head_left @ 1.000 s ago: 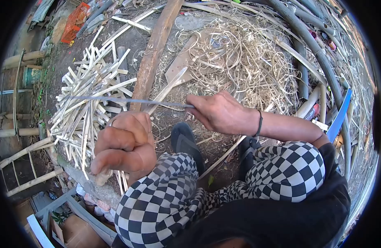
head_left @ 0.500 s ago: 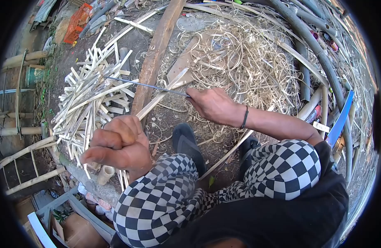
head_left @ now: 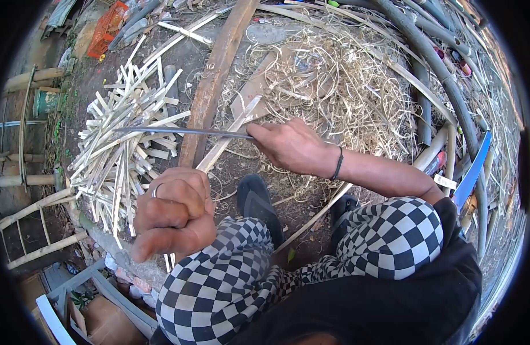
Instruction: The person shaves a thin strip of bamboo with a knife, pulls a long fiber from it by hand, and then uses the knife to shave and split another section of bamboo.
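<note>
My left hand [head_left: 176,210], with a ring on one finger, is closed in a fist around a pale bamboo strip [head_left: 216,152]. The strip slants up and away from the fist toward a brown board. In my right hand [head_left: 291,146], which wears a dark wristband, is a long thin knife [head_left: 179,131]. Its handle is hidden by the fingers. The blade points left and crosses the strip just beyond my left fist. Below the blade's tip lies a heap of cut bamboo strips [head_left: 112,149].
Curly shavings [head_left: 345,92] cover the ground ahead. A wooden beam [head_left: 210,86] runs away from me beside the strip pile. Dark poles [head_left: 443,75] and a blue saw blade [head_left: 473,169] lie to the right. An orange crate [head_left: 106,31] stands far left.
My left fist has moved down and slightly right and turned, showing the ring. The knife has swung so its tip reaches farther left and lower; my right hand has shifted a little left.
</note>
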The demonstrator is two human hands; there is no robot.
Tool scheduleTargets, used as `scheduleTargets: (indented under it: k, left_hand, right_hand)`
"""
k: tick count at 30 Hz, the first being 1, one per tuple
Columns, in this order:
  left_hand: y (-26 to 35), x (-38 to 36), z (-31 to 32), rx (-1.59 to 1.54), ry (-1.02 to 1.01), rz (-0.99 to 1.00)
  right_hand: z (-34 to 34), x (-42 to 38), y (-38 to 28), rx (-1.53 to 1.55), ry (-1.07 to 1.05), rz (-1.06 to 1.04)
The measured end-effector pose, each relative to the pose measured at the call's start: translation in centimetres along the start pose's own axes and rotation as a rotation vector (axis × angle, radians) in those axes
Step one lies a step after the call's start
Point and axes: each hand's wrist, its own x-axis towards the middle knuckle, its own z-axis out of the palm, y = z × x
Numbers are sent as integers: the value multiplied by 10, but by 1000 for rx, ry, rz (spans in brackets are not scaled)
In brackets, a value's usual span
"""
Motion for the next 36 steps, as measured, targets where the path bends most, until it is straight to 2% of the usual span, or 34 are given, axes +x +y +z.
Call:
scheduleTargets:
  k: [2,4,5,9,11,14,19,21,25,27,30,31,33,36]
  left_hand:
    - [-1,1,1,1,-50,51]
    - [0,0,-4,-8,-44,41]
    - [1,-1,-6,-20,-38,31]
    - [8,-4,-6,155,58,-98]
    - [2,-1,-7,39,34,56]
    - [2,0,-10,7,-24,50]
    - [4,-1,-10,22,6,32]
    - [3,0,-9,28,16,32]
    - [0,2,-9,-29,-16,67]
    - [0,1,-8,-42,-11,61]
    - [0,2,-8,-12,-17,59]
    - [0,2,-8,-14,-26,57]
    - [2,1,-9,-12,-36,58]
    - [4,-1,-10,3,16,47]
  right_hand:
    - [9,0,11,33,23,-19]
    - [20,5,34,-4,-211,313]
    - [34,-3,51,3,-78,216]
    - [33,-1,46,-49,-91,218]
    - [35,0,48,-43,-96,224]
    - [35,0,49,-40,-89,225]
    - [33,0,47,-60,-90,218]
    - [28,3,44,-34,-146,267]
    - [10,5,22,-62,-206,234]
    - [10,2,9,34,-32,23]
    - [18,4,20,64,-5,-37]
    - [23,6,32,10,-91,49]
    - [45,6,70,-51,-107,119]
    - [46,10,75,-129,-159,221]
